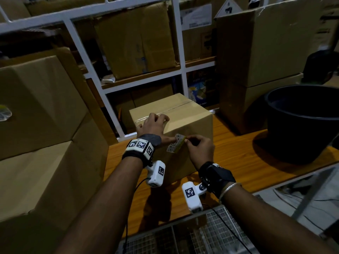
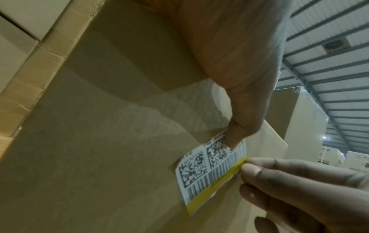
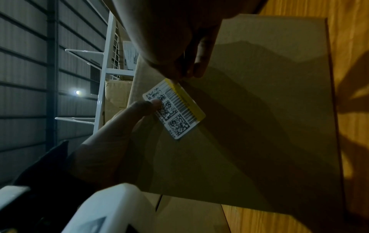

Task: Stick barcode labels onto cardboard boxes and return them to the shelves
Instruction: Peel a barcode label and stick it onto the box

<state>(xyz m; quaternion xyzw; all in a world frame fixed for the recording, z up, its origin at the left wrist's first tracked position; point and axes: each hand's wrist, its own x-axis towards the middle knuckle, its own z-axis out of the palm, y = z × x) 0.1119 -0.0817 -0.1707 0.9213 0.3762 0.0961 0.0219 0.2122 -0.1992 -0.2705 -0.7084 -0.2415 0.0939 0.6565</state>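
Observation:
A taped cardboard box (image 1: 192, 121) stands on the wooden table (image 1: 238, 162) in front of me. A white barcode label (image 1: 175, 146) with a yellow strip lies against its near side, just under the top edge. My left hand (image 1: 156, 125) rests over the box's top edge, its thumb (image 2: 239, 123) pressing the label's (image 2: 209, 170) upper corner flat. My right hand (image 1: 189, 141) pinches the yellow edge of the label (image 3: 175, 110) between thumb and forefinger (image 2: 279, 181). That edge stands slightly off the cardboard.
Big cardboard boxes (image 1: 36, 125) are stacked close on the left. A white shelf rack (image 1: 181, 52) filled with boxes stands behind. A tall box (image 1: 266, 52) and a black tub (image 1: 302, 121) sit on the right. Wire mesh (image 1: 201, 231) lies below the table's near edge.

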